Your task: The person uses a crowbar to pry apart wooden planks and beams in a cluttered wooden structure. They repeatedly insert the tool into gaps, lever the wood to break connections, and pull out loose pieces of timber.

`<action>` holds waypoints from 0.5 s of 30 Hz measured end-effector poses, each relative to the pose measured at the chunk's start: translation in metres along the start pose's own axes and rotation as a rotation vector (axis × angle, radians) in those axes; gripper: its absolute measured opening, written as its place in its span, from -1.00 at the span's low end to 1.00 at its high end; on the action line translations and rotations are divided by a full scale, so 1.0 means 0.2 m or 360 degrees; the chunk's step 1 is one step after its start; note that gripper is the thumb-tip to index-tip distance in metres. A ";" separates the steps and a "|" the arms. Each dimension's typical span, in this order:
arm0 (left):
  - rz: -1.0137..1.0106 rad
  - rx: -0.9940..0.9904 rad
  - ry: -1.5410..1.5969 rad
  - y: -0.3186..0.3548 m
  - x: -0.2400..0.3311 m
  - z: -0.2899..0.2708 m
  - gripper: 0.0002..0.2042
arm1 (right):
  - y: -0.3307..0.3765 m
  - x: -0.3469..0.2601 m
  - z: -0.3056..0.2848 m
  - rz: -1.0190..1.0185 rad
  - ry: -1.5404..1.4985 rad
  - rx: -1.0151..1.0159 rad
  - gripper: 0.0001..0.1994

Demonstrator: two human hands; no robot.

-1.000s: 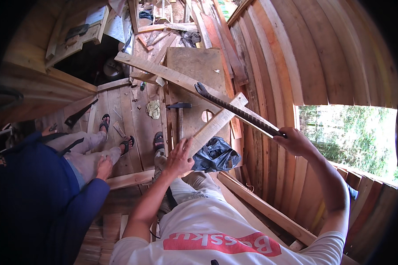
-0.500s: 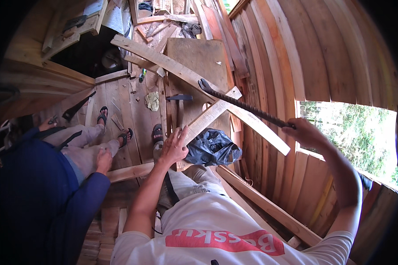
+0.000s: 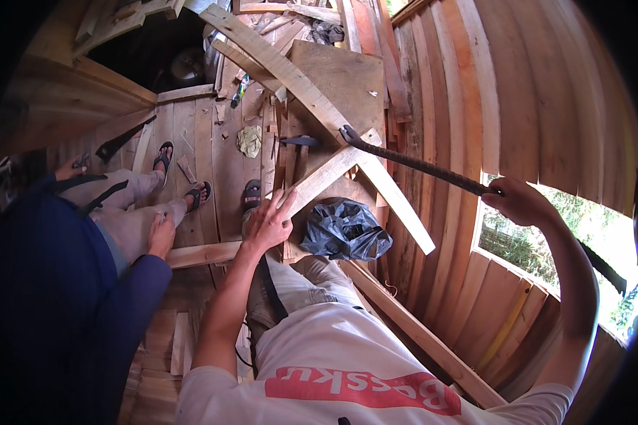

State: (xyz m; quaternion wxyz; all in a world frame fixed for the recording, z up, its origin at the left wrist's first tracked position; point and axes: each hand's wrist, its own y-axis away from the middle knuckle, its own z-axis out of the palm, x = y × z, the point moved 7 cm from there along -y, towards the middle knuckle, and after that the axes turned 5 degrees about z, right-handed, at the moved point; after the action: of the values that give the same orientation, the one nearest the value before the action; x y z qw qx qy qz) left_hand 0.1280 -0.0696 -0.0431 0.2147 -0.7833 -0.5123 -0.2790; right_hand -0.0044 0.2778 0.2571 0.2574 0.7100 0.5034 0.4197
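My left hand (image 3: 268, 221) grips the lower end of a short wooden board (image 3: 326, 178), which slants up to the right. Its far end crosses a longer wooden board (image 3: 283, 74) running from upper left to lower right. In my right hand (image 3: 519, 202) is the end of a long dark ribbed pry bar (image 3: 422, 166). Its forked claw lies against the boards near where they cross. A black plastic bag (image 3: 346, 230) lies below the crossing, in front of my lap. A hammer (image 3: 301, 142) rests just left of the boards.
A brown panel (image 3: 337, 81) lies under the boards. To my left sits another person in a dark blue sleeve (image 3: 138, 312). A handsaw (image 3: 124, 140) and a crumpled yellowish wad (image 3: 249, 141) are on the plank floor. On the right stands a plank wall (image 3: 446, 92) with a bright window opening (image 3: 524, 244).
The pry bar's claw has moved closer to the crossing of the two boards. My left hand keeps its hold on the short board. The whole view has shifted slightly.
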 end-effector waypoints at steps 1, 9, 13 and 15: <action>0.0019 0.0024 -0.0020 -0.01 -0.01 -0.01 -0.24 | 0.01 -0.01 0.00 -0.0005 0.0001 0.0002 -0.61; 0.0053 -0.0011 -0.0019 -0.04 -0.05 0.01 -0.25 | 0.01 -0.01 -0.02 -0.0007 0.0030 -0.0017 -0.59; 0.0081 -0.0035 -0.0086 -0.05 -0.08 0.07 -0.26 | -0.03 -0.02 -0.07 -0.0048 0.0178 0.0023 -0.57; 0.0087 -0.0018 -0.0115 -0.05 -0.09 0.10 -0.26 | -0.02 -0.04 -0.11 -0.0042 0.0169 0.0087 -0.60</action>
State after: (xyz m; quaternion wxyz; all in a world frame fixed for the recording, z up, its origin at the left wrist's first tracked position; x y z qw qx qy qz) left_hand 0.1179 -0.0654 -0.0687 0.1992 -0.8079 -0.4964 -0.2475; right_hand -0.0267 0.2711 0.2630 0.2163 0.6868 0.5371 0.4393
